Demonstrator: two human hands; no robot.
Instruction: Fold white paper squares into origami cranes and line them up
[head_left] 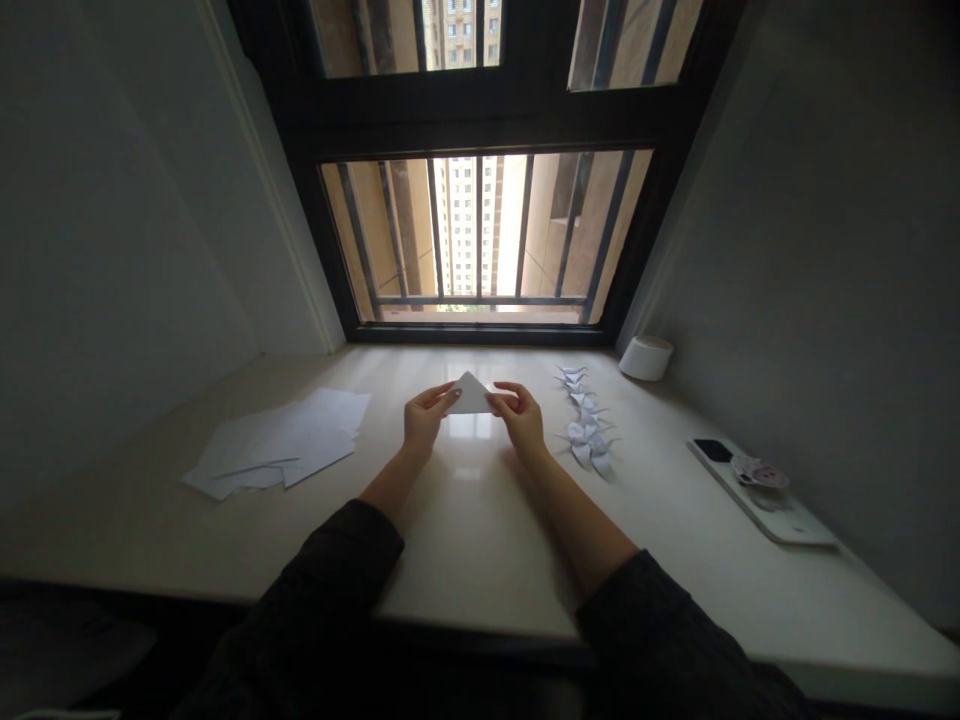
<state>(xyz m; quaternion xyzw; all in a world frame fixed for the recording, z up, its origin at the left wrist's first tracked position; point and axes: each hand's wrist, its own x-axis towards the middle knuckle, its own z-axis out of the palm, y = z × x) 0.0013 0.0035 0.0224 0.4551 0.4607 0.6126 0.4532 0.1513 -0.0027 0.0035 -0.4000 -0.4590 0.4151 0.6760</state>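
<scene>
A small white sheet of paper folded to a triangle (469,394) is held up over the white sill, its point facing the window. My left hand (426,412) pinches its left corner between thumb and fingers. At the opposite corner, my right hand (519,410) grips the paper the same way. To the right of my right hand stand several folded paper cranes (585,425) in a rough row. Left of my left hand lies a loose stack of white paper sheets (289,440).
Near the right wall lies a phone (761,495) with a round grip on its back. A white rounded object (646,357) stands in the far right corner. Behind the sill (465,550) is a dark-framed window (480,335) with bars outside.
</scene>
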